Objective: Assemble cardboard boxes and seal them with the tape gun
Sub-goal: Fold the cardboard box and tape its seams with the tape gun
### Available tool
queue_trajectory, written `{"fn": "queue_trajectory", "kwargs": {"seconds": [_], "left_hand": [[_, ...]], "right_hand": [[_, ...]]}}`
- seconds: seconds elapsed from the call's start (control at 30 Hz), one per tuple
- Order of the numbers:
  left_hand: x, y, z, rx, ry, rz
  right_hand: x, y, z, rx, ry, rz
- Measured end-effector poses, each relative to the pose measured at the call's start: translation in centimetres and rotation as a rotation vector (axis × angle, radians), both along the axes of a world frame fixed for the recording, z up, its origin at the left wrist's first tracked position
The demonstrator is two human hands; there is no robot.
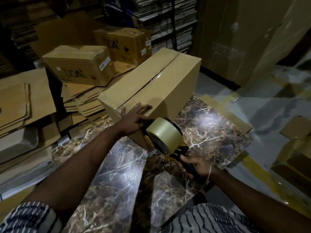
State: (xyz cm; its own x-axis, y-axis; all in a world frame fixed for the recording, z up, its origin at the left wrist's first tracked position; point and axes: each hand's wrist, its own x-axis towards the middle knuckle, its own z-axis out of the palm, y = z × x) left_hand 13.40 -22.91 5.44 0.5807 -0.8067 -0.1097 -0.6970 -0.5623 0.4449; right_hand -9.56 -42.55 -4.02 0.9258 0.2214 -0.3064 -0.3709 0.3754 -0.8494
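A long cardboard box [151, 84] is set on a marble-patterned table [210, 125], its far end extending past the table edge toward stacks of flat cardboard [84, 100]. The top flaps are closed, and a glossy strip of tape is seen along the centre seam. The left hand [133, 120] is pressed on the near end of the box, fingers spread and straight over the top edge. The tape gun [165, 138], loaded with a roll of tan tape, is held against the near end face of the box. Its dark handle is gripped by the right hand [193, 163], fingers curled round it. Two printed boxes [79, 64] are noted behind, on the flat cardboard.
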Motion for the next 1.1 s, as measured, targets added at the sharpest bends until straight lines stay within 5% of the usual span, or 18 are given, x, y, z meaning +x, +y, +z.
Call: {"fn": "queue_trajectory", "kwargs": {"seconds": [0.4,0.67,1.1], "left_hand": [[0.0,-0.1,0.5,0.037,0.013,-0.009],[-0.2,-0.4,0.6,0.05,-0.059,-0.005],[-0.6,-3.2,2.1,0.509,-0.43,-0.065]], "right_hand": [[1.3,-0.4,-1.2,0.103,0.011,-0.066],[1.0,-3.8,-2.7,0.265,0.184,-0.136],[2.8,-6.7,-0.7,0.148,0.087,-0.216]]}}
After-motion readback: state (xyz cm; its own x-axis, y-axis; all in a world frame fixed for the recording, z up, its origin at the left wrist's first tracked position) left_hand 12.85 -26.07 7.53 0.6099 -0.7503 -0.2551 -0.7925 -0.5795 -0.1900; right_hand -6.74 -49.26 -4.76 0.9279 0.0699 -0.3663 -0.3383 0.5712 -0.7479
